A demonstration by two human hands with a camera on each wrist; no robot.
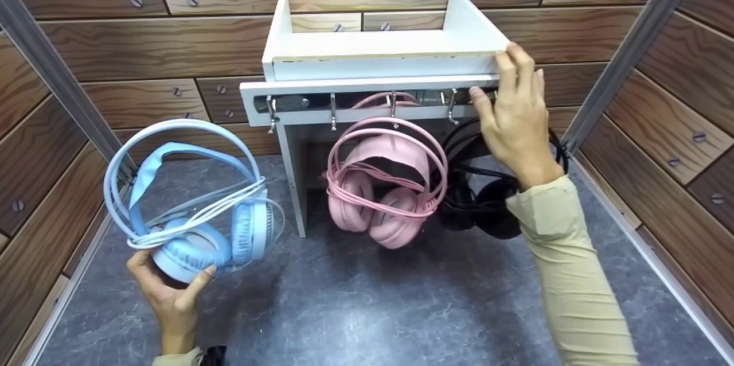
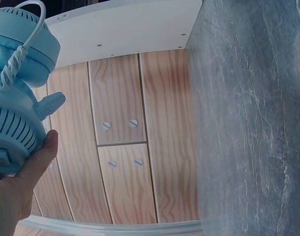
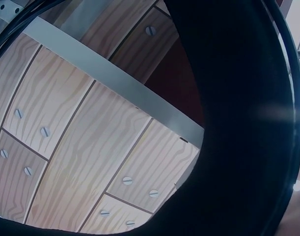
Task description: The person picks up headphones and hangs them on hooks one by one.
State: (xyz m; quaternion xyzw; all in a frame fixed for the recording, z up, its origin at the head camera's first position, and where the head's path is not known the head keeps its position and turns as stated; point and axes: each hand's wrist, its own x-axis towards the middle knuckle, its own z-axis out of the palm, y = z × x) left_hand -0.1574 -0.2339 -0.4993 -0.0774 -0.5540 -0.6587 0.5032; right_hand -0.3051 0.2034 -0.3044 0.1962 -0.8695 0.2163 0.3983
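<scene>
Light blue headphones (image 1: 252,228) are held upright left of the white shelf rack (image 1: 367,71). My left hand (image 1: 175,300) grips them from below by one ear cup, thumb on the near side. The left wrist view shows the vented cup (image 2: 12,128) against the thumb. At the rack's right front corner rests my right hand (image 1: 519,119), fingers extended onto the edge and thumb at the hook rail (image 1: 304,119). Below that hand, black headphones (image 1: 499,205) hang partly hidden by the wrist. Their band (image 3: 238,98) fills much of the right wrist view.
Pink headphones (image 1: 395,151) hang at the middle of the rail, cable wound round them. Metal hooks (image 1: 333,111) stick out along it, the left ones bare. A white side panel (image 1: 291,182) stands between the blue and pink headphones. Wood-patterned walls surround the grey floor (image 1: 355,308).
</scene>
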